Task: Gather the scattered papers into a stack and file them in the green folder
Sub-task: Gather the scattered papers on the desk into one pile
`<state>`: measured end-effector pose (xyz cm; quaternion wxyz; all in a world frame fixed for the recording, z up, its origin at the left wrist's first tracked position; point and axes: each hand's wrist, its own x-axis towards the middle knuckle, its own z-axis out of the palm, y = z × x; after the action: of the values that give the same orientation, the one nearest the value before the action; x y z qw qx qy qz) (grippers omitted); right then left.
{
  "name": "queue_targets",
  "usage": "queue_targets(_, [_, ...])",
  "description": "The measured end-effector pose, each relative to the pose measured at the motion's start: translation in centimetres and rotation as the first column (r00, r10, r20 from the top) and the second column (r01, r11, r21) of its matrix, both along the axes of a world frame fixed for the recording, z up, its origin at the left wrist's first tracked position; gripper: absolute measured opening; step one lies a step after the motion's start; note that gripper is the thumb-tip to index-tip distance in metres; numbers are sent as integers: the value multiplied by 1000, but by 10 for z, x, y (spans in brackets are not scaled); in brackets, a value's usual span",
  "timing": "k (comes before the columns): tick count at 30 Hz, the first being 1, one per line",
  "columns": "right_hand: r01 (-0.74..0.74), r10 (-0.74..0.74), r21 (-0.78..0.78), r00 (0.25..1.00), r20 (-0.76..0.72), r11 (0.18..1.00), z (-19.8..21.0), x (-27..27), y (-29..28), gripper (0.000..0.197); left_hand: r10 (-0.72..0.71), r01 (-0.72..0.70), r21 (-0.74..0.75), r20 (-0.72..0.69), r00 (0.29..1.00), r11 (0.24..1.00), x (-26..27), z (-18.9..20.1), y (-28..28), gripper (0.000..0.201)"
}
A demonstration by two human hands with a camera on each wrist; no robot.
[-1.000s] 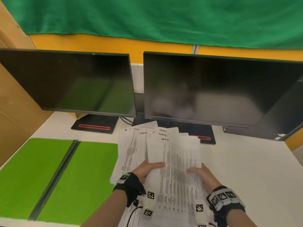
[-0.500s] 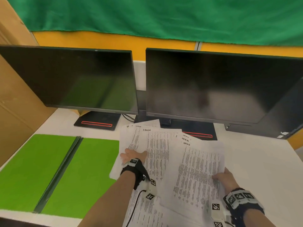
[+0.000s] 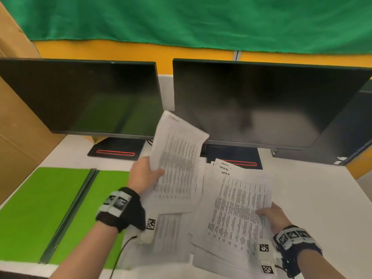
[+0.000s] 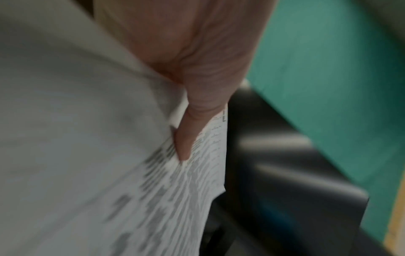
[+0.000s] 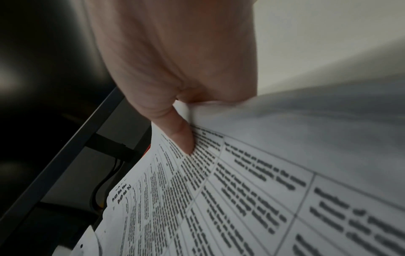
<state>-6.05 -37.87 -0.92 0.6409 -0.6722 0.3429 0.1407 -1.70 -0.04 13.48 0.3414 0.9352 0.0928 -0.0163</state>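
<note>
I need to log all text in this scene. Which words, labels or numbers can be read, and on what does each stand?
None can be read.
Papers: printed table text, too blurred.
Sheet held by the left hand: blurred.
Wristband markers: patterns only, no words.
Monitors: no label visible.

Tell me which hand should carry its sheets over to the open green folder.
Left. The left hand already grips a raised printed sheet right beside the open green folder. The right hand pinches other printed papers on the far side of the pile.
</note>
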Motion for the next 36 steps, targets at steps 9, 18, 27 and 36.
queue_targets(9, [-62,57,119,998,40,991,10,8,28,82,-229,145,-686,-32,973,713,23,85,39,35])
queue_targets(18, [-37,15,473,999,52,880,50,-15,36,62,-319,-46,-687,-395,862,726,29,-54,-55,44])
queue_targets(27, [-88,89,-17,995,42,996,14,-12,41,46,-5,-4,-39,-220,976,999,22,-119,-80,55])
queue_targets(36, [-31,28,-114,999,-27,993,5,-7,24,53,488,-360,364,-371,790,859,30,-141,6,98])
